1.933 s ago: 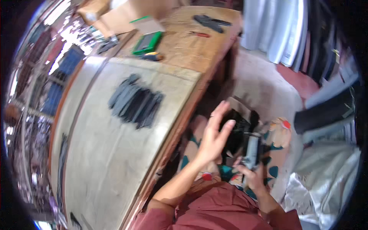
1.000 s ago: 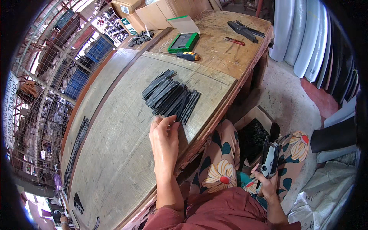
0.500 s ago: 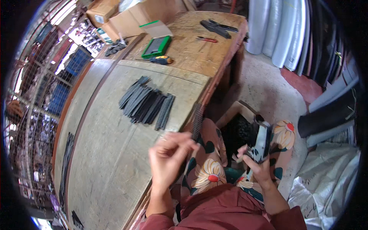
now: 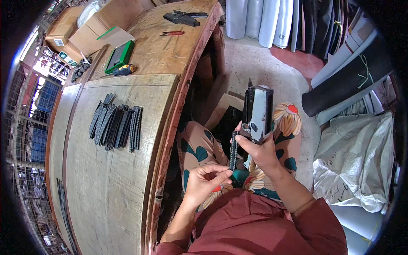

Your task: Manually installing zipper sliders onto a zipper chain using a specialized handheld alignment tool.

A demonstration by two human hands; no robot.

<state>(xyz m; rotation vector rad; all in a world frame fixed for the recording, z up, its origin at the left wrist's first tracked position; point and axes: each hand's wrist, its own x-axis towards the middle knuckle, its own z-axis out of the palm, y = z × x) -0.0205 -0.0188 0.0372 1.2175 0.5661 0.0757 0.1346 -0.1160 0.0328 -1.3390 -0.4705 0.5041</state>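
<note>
One black strip [image 4: 233, 149] is pinched at its near end by the closed left hand [image 4: 205, 180] and held against the staple gun [image 4: 259, 114] gripped in the right hand [image 4: 260, 151], over the lap; loading appears underway, needing careful alignment.

Both forearms come up from the lower edge and meet over the lap, bare below dark red sleeves. The left hand [image 4: 206, 178] is bent at the wrist, palm turned up toward the camera, its thumb and curled fingers [image 4: 219, 169] pinched together in a fine grip at the fingertips. The right hand [image 4: 260, 151], a little higher and just beside it, has its fingers wrapped closed in a firm grip, thumb pointing up and forearm slanting down to the right
</note>
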